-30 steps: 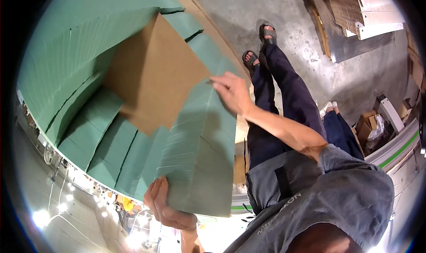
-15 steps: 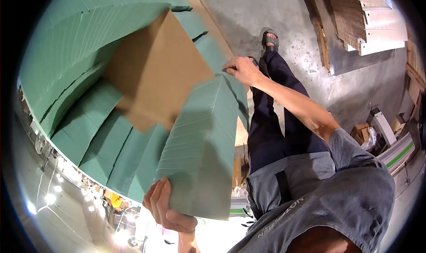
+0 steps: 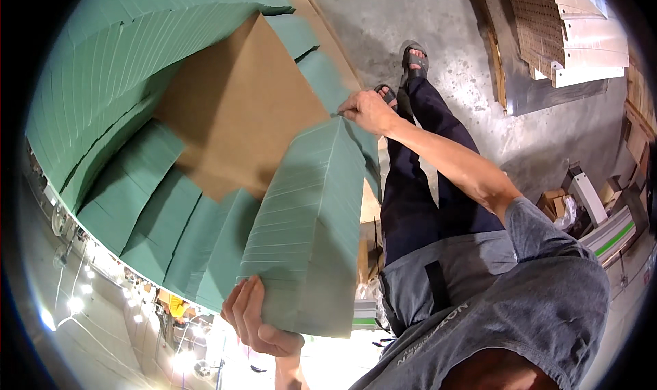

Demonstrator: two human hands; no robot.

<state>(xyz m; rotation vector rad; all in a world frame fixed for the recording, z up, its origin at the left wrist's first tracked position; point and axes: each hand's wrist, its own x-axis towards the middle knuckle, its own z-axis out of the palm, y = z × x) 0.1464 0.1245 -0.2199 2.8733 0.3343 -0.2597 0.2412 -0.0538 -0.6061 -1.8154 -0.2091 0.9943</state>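
A tall stack of folded green cardboard pieces [image 3: 301,219] stands along the near side of the pile, its layers showing as fine lines. My left hand [image 3: 256,321] is wrapped round the lower end of this stack, thumb on one side and fingers on the other. At the stack's far end, my right hand [image 3: 369,111] is closed with its fingertips pinched at the top corner; the exact grip is partly hidden. More green stacks [image 3: 109,95] surround a bare brown cardboard sheet [image 3: 239,102] on the left.
Concrete floor [image 3: 369,20] lies beyond my legs [image 3: 445,157]. Pale perforated panels [image 3: 588,34] are piled at the upper right by a dark sheet. Small boxes [image 3: 554,202] and a white bar sit at the right. String lights [image 3: 76,305] glow at the lower left.
My right hand has shifted slightly left and down at the stack's corner. My left hand keeps its hold; the stack has barely moved.
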